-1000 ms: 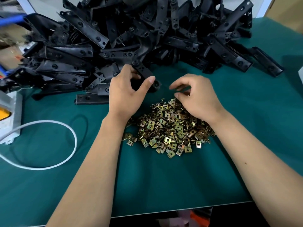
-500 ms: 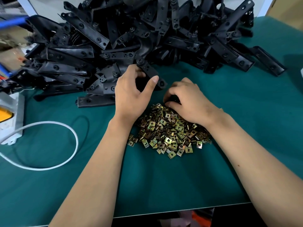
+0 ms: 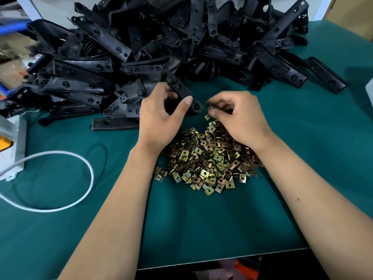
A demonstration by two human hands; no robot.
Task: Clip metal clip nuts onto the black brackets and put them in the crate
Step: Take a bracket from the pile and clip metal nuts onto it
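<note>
Left hand grips bracket; right hand pinches clip nut. Risk: a loose pinch could drop it into the pile.

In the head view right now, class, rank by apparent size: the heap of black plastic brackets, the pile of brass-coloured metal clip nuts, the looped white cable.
1. Heap of black plastic brackets
2. Looped white cable
3. Pile of brass-coloured metal clip nuts
Cable and pile look close; its loop spans slightly more.

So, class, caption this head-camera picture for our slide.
Left hand grips a black bracket; right hand pinches a clip nut.
</note>
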